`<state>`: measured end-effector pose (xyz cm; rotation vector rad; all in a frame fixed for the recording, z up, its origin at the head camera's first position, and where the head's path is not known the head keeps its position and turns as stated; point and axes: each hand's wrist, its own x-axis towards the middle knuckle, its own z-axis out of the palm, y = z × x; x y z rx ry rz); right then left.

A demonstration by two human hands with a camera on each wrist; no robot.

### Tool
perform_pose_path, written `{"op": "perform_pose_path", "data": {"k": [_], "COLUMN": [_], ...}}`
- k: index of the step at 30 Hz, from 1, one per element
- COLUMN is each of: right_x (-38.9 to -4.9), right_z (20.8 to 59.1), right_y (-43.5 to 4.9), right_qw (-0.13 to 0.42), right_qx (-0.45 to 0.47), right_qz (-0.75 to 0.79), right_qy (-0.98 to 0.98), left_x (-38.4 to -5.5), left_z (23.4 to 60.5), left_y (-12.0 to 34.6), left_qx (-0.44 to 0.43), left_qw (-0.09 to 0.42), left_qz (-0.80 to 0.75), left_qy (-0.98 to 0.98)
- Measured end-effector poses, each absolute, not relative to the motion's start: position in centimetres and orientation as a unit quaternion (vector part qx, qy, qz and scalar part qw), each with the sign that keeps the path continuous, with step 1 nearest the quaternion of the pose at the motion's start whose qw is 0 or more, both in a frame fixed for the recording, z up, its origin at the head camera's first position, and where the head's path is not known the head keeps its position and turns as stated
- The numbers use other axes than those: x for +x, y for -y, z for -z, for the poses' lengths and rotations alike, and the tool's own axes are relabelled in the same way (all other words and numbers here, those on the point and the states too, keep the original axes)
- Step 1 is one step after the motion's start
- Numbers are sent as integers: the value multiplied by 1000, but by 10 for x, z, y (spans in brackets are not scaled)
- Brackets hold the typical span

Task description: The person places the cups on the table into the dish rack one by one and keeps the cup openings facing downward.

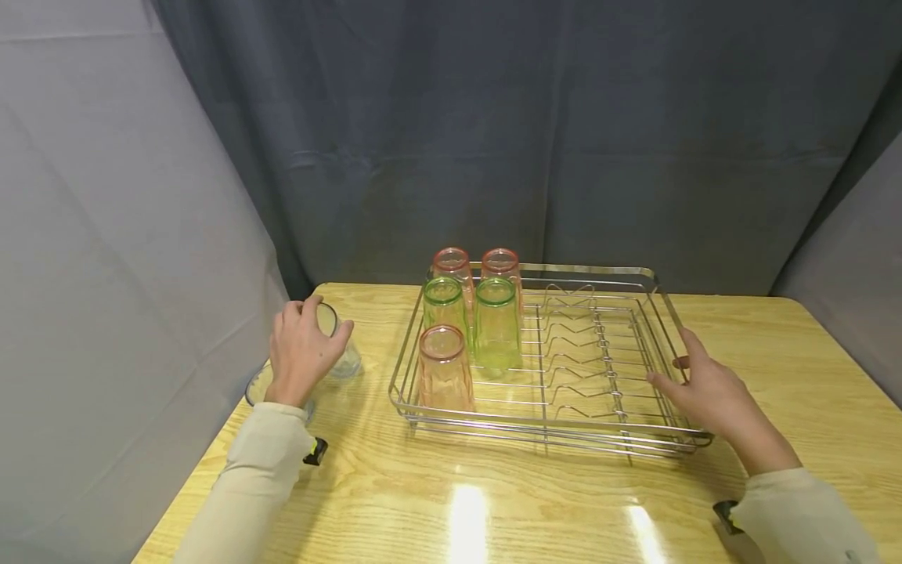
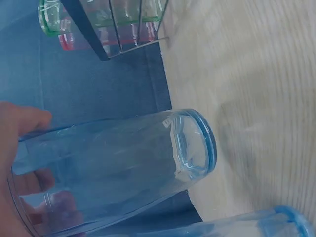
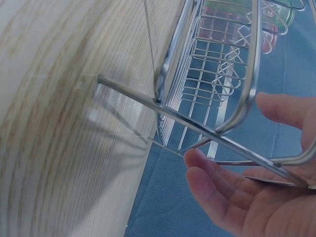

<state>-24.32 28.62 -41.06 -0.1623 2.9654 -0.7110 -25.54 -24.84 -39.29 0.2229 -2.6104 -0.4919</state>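
At the table's left, my left hand [image 1: 303, 348] grips a clear bluish drinking glass [image 1: 347, 363] near its rim, fingers and thumb around it. In the left wrist view the thick base of this glass [image 2: 123, 163] points toward the tabletop; whether it touches, I cannot tell. A second clear glass [image 1: 258, 385] stands beside it, partly hidden by my wrist. My right hand [image 1: 719, 395] holds the right side rail of a metal dish rack [image 1: 585, 429], thumb inside and fingers outside. Three pinkish glasses [image 1: 447, 380] and two green glasses [image 1: 497, 333] stand upside down in the rack's left part.
Wire plate dividers [image 1: 574, 356] fill the right part of the rack. Beneath everything is a wood-grain table [image 1: 395, 501]. A dark curtain [image 1: 493, 141] hangs behind it, and a pale curtain [image 1: 106, 274] borders the left edge.
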Motion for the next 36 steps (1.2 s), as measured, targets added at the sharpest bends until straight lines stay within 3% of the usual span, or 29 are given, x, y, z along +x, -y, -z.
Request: {"op": "perform_pose_path", "data": {"k": [9, 36], "right_x": [-242, -245], "right_z": [412, 412], "right_y": [-286, -287], "right_qw": [43, 48], "right_qx": [-57, -50], "right_qz": [235, 239], "right_qy": [-969, -969], "left_x": [-252, -243], "left_z": [385, 361], "left_y": [242, 228], "left_qx": [62, -17], "left_qw": [252, 372], "left_qz": [201, 268], "left_qy": [945, 888]}}
